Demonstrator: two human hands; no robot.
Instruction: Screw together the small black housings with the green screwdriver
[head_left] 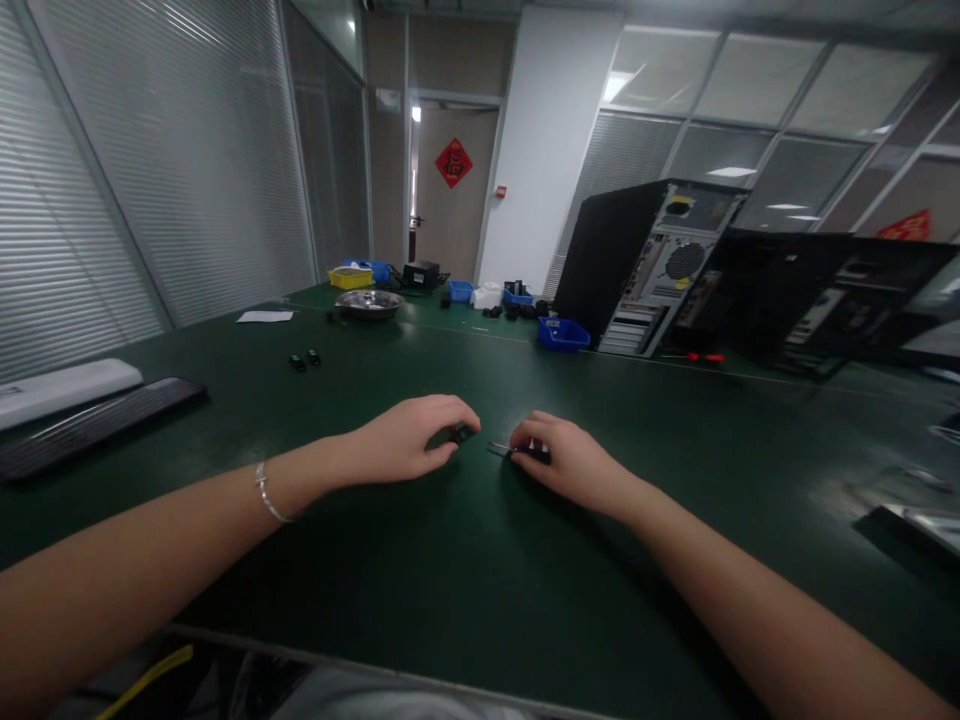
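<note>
Near the middle of the table, my left hand (pixel 412 437) curls its thumb and fingers around a small dark green part (pixel 464 433), which looks like a little circuit board. Much of that part is hidden by the fingers. Facing it, my right hand (pixel 562 452) grips a small black-handled tool (pixel 498 448) whose thin metal tip looks like tweezers. The tip points left toward the green part, with a small gap between them. Both hands rest low over the dark green table (pixel 420 570).
Two small dark parts (pixel 306 359) lie at left, short of a steel bowl (pixel 369 304). A keyboard (pixel 97 425) and a white long box (pixel 67 388) sit far left. A computer tower (pixel 615 260) and a blue bin (pixel 562 334) stand back right, near a red-handled tool (pixel 703 357).
</note>
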